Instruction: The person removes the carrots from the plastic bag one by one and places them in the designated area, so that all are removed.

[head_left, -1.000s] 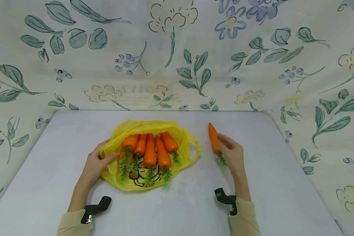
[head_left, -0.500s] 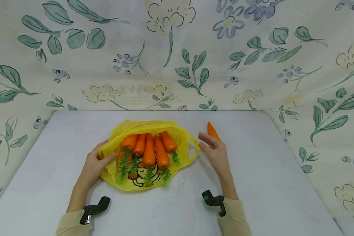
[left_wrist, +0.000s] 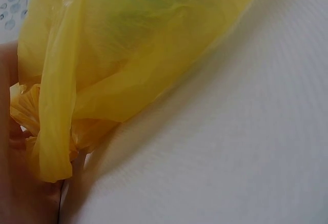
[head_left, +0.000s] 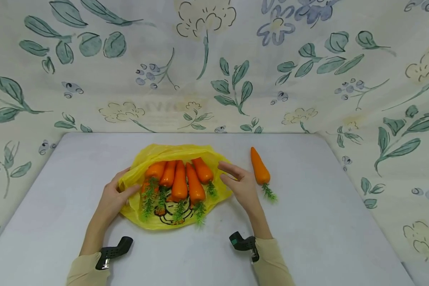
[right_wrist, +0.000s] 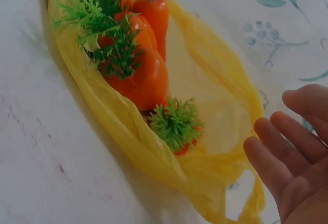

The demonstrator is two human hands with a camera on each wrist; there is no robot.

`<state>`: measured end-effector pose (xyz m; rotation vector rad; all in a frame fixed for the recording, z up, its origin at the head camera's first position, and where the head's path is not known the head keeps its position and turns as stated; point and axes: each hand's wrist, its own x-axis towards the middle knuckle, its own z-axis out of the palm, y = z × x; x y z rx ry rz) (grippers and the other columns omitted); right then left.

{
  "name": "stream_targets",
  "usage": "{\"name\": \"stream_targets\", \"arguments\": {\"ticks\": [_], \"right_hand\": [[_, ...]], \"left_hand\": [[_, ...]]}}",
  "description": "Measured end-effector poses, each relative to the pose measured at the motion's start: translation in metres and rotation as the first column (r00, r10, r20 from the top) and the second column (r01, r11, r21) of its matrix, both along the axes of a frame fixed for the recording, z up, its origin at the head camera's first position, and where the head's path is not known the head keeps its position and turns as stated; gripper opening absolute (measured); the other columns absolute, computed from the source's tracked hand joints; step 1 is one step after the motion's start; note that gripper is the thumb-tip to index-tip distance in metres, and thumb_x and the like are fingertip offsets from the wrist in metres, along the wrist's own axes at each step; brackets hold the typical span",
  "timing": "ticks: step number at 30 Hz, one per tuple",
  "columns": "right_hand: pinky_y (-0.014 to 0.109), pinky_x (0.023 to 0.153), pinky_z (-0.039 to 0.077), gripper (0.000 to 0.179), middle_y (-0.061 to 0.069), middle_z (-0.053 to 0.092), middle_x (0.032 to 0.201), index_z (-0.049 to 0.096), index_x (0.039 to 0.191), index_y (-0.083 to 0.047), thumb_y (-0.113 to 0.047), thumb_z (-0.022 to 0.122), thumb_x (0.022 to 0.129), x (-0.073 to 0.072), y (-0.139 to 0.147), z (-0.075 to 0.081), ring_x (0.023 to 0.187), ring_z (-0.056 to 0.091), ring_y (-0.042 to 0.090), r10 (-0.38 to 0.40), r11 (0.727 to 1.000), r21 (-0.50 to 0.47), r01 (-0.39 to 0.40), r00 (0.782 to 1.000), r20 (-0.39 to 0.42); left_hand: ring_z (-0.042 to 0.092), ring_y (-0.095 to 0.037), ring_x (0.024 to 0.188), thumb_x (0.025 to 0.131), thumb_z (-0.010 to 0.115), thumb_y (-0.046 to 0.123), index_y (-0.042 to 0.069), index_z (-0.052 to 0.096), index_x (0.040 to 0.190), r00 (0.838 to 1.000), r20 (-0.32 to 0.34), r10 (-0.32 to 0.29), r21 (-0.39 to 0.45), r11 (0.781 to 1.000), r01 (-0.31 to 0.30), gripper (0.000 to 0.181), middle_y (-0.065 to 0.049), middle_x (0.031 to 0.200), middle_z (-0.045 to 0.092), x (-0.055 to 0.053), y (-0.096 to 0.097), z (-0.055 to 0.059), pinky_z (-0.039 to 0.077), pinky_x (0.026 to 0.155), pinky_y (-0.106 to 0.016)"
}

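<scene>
A yellow plastic bag (head_left: 175,151) lies on its side with its mouth toward me. Inside it are several orange toy carrots (head_left: 180,183) with green tops. My left hand (head_left: 111,202) pinches the left edge of the bag, thumb inside the mouth and fingers behind; bunched film is visible beside the hand in the left wrist view. At the bag's right side is my right hand (head_left: 241,188), fingers extended and holding nothing. In the right wrist view its fingertips are at the bag's rim near the handle; whether they touch it I cannot tell.
One loose carrot (head_left: 260,169) lies on the white table (head_left: 329,206), to the right of my right hand. Behind the table hangs a floral cloth (head_left: 214,47). A black camera mount sits on each wrist.
My right hand has let go of the loose carrot and moved left to the bag's right edge. The carrot stays on the table. My left hand keeps its hold on the bag.
</scene>
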<state>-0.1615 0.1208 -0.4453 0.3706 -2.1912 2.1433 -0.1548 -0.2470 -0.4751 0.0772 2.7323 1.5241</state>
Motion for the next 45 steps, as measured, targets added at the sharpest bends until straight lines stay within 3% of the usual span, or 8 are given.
{"name": "stream_targets", "arguments": {"ticks": [4,14,19,26,30,36,45], "right_hand": [[0.03,0.096,0.051,0.036,0.02,0.061,0.132,0.062,0.129,0.003,0.0,0.064,0.093,-0.003,-0.01,-0.003,0.126,0.056,0.029,0.006,1.0,-0.012,-0.006,1.0,0.024],[0.029,0.098,0.049,0.039,0.018,0.059,0.136,0.06,0.132,0.003,-0.002,0.064,0.094,-0.011,-0.018,-0.013,0.13,0.052,0.028,0.042,0.999,0.022,-0.045,0.992,0.121],[0.039,0.106,0.044,0.039,0.015,0.055,0.142,0.059,0.133,0.003,-0.002,0.063,0.094,-0.014,-0.022,-0.018,0.135,0.048,0.027,0.045,0.998,0.047,-0.05,0.994,0.102],[0.049,0.113,0.032,0.04,0.017,0.039,0.154,0.06,0.133,0.002,0.001,0.063,0.093,-0.017,-0.033,-0.031,0.146,0.031,0.032,0.06,0.987,0.145,-0.065,0.997,0.039],[0.047,0.116,0.028,0.044,0.011,0.035,0.158,0.059,0.137,-0.007,-0.003,0.064,0.093,-0.017,-0.037,-0.036,0.148,0.026,0.029,0.027,0.98,0.194,-0.037,0.998,0.055],[0.048,0.118,0.023,0.046,0.008,0.035,0.158,0.058,0.14,-0.014,-0.009,0.064,0.094,-0.013,-0.041,-0.038,0.148,0.027,0.028,-0.004,0.959,0.284,-0.017,0.997,0.073],[0.047,0.116,0.029,0.047,0.008,0.043,0.154,0.06,0.137,-0.021,-0.012,0.067,0.091,-0.009,-0.044,-0.04,0.143,0.036,0.027,-0.044,0.948,0.318,0.01,0.994,0.099]], "left_hand": [[0.045,-0.016,0.113,0.098,0.059,0.037,0.008,0.03,0.155,1.0,0.004,-0.004,0.002,1.0,0.004,0.07,-0.022,0.15,0.041,0.0,0.0,0.001,0.038,0.083,-0.008],[0.043,-0.004,0.108,0.098,0.06,0.037,0.008,0.032,0.154,1.0,-0.006,0.005,-0.004,1.0,-0.005,0.069,-0.02,0.15,0.042,-0.001,0.001,0.001,0.038,0.082,-0.006],[0.043,-0.004,0.109,0.098,0.06,0.037,0.009,0.032,0.155,1.0,0.001,0.004,-0.007,1.0,-0.004,0.07,-0.021,0.151,0.041,-0.001,0.001,0.001,0.037,0.082,-0.007],[0.044,-0.019,0.117,0.098,0.059,0.039,0.008,0.032,0.154,1.0,0.002,0.01,-0.022,1.0,-0.01,0.07,-0.02,0.151,0.041,0.0,0.001,0.0,0.036,0.085,-0.009],[0.044,-0.011,0.113,0.098,0.059,0.038,0.008,0.03,0.155,1.0,0.01,0.004,-0.017,1.0,-0.004,0.071,-0.02,0.152,0.04,-0.001,0.001,0.0,0.037,0.083,-0.007],[0.043,-0.001,0.107,0.098,0.061,0.035,0.009,0.03,0.155,1.0,0.014,0.005,-0.011,1.0,-0.005,0.07,-0.021,0.152,0.039,-0.002,0.0,0.0,0.039,0.08,-0.006],[0.044,-0.01,0.113,0.098,0.06,0.036,0.009,0.031,0.155,1.0,0.009,0.007,-0.017,1.0,-0.007,0.069,-0.019,0.152,0.04,-0.002,0.001,0.0,0.037,0.083,-0.007]]}}
